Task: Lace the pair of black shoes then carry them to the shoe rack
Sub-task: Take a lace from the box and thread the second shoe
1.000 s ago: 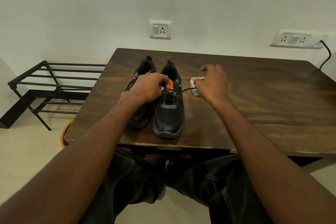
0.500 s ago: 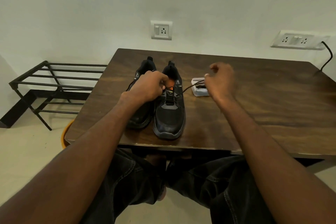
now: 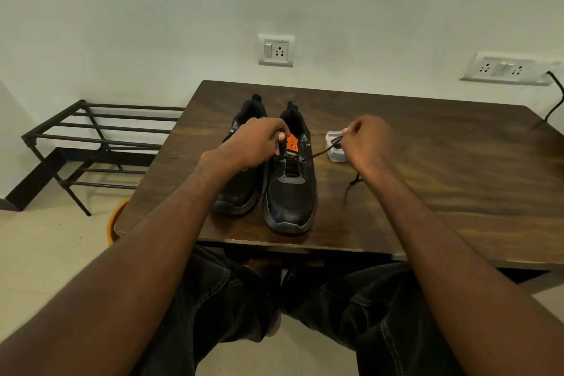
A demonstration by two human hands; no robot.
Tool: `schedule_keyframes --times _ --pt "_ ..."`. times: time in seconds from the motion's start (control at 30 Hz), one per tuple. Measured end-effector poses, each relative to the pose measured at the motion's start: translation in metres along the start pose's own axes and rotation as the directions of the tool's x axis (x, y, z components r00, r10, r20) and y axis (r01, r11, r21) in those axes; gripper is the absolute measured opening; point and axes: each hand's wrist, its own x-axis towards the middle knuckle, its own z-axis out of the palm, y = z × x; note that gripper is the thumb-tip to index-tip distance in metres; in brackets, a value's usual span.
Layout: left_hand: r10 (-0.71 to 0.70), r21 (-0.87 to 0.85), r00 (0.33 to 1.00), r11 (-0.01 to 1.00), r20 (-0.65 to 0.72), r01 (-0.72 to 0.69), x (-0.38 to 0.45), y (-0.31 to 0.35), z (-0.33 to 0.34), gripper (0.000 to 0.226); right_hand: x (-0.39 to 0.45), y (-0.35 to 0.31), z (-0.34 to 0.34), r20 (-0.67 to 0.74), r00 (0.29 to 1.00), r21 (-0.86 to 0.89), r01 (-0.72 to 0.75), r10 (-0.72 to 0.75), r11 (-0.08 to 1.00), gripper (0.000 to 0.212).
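Two black shoes stand side by side on the wooden table [image 3: 442,180], toes toward me. The right shoe [image 3: 291,195] has an orange tag at its tongue. My left hand [image 3: 254,143] curls over that shoe's collar and grips it at the top eyelets, covering part of the left shoe [image 3: 238,192]. My right hand [image 3: 370,143] pinches the black lace [image 3: 320,154], which runs taut from the right shoe's eyelets to my fingers. The lace's loose end hangs below my right wrist onto the table.
A small clear plastic box [image 3: 335,148] sits on the table just right of the shoes, behind the lace. The black metal shoe rack [image 3: 100,143] stands on the floor to the left. An orange bucket rim [image 3: 117,220] shows beside the table's left corner. Wall sockets behind.
My right hand has pulled the lace out to the right and slightly up, drawing it taut. My left hand has stayed on the right shoe's collar.
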Motion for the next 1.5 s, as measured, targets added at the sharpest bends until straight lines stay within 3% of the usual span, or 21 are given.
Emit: schedule_keyframes --times 0.07,0.13,0.17,0.23,0.3,0.37,0.47,0.57,0.73,0.9,1.0,1.1,1.17,1.2,1.27,1.37,1.43,1.47,1.5 --pt "-0.007 0.006 1.0 1.0 0.009 0.007 0.0 0.001 0.0 0.034 -0.008 -0.006 0.005 0.203 0.963 0.009 0.178 -0.176 0.984 0.02" --pt "0.001 0.029 1.0 1.0 0.019 -0.001 0.0 0.002 0.001 0.036 -0.017 -0.014 0.01 0.471 0.858 0.085 0.186 -0.204 0.979 0.021" --pt "0.007 0.035 1.0 0.999 0.022 -0.008 -0.001 0.002 0.002 0.036 -0.017 -0.016 0.013 0.541 0.818 0.1 0.168 -0.195 0.981 0.024" --pt "0.01 0.029 1.0 1.0 0.03 -0.011 -0.002 0.001 0.002 0.036 -0.014 -0.015 0.014 0.519 0.839 0.085 0.14 -0.164 0.987 0.027" --pt "-0.006 0.014 0.999 1.0 0.033 0.006 -0.003 -0.001 0.002 0.033 -0.006 -0.011 0.008 0.369 0.925 0.086 0.065 -0.093 0.994 0.025" --pt "-0.02 -0.012 0.999 1.0 0.04 0.021 -0.003 -0.002 0.002 0.026 -0.001 -0.006 0.003 0.263 0.963 0.08 0.042 -0.062 0.996 0.019" --pt "-0.023 0.022 0.998 1.0 0.058 0.021 -0.003 0.002 0.002 0.014 -0.004 -0.003 0.005 0.393 0.903 0.0 0.189 -0.173 0.982 0.021" --pt "-0.022 0.102 0.996 0.995 0.081 0.014 -0.004 0.004 0.002 0.008 -0.012 -0.007 0.011 0.551 0.805 0.092 0.204 -0.22 0.975 0.015" --pt "-0.05 0.172 0.994 0.985 0.095 0.033 -0.005 0.008 0.003 0.016 -0.009 -0.01 0.011 0.524 0.832 0.154 0.117 -0.181 0.981 0.02" --pt "-0.041 0.187 0.993 0.982 0.115 0.019 -0.004 0.007 0.002 0.013 -0.009 -0.009 0.01 0.57 0.809 0.213 0.022 -0.142 0.977 0.015" --pt "0.025 0.202 0.999 0.979 0.026 -0.03 -0.003 0.004 0.001 0.008 -0.01 -0.014 0.002 0.568 0.809 0.29 -0.028 -0.149 0.957 0.01" --pt "0.031 0.076 0.988 0.997 -0.154 -0.019 -0.002 0.008 -0.001 0.016 -0.015 -0.027 -0.016 0.637 0.751 0.518 -0.251 -0.173 0.817 0.01" --pt "-0.065 -0.157 0.977 0.987 -0.201 0.034 -0.003 0.015 -0.001 0.03 -0.018 -0.035 -0.025 0.651 0.713 0.662 -0.368 -0.258 0.653 0.018" --pt "-0.126 -0.306 0.976 0.95 -0.18 0.066 -0.004 0.021 -0.001 0.037 -0.019 -0.039 -0.028 0.647 0.705 0.712 -0.42 -0.292 0.562 0.022" --pt "-0.206 -0.617 0.976 0.777 -0.062 0.125 -0.007 0.03 0.003 0.055 -0.02 -0.043 -0.031 0.64 0.689 0.764 -0.519 -0.34 0.384 0.027" --pt "-0.161 -0.839 0.973 0.496 0.165 0.224 -0.007 0.039 0.007 0.077 -0.016 -0.044 -0.033 0.641 0.678 0.754 -0.643 -0.359 0.131 0.021" --pt "-0.073 -0.85 0.968 0.467 0.239 0.245 -0.008 0.043 0.004 0.08 -0.012 -0.041 -0.037 0.635 0.694 0.732 -0.681 -0.339 -0.025 0.014" --pt "-0.06 -0.843 0.969 0.483 0.239 0.237 -0.009 0.043 0.002 0.077 -0.01 -0.038 -0.038 0.634 0.707 0.734 -0.678 -0.314 -0.044 0.011" --pt "-0.079 -0.834 0.973 0.502 0.217 0.227 -0.009 0.043 -0.001 0.071 -0.007 -0.033 -0.038 0.632 0.737 0.765 -0.643 -0.24 0.04 0.008"
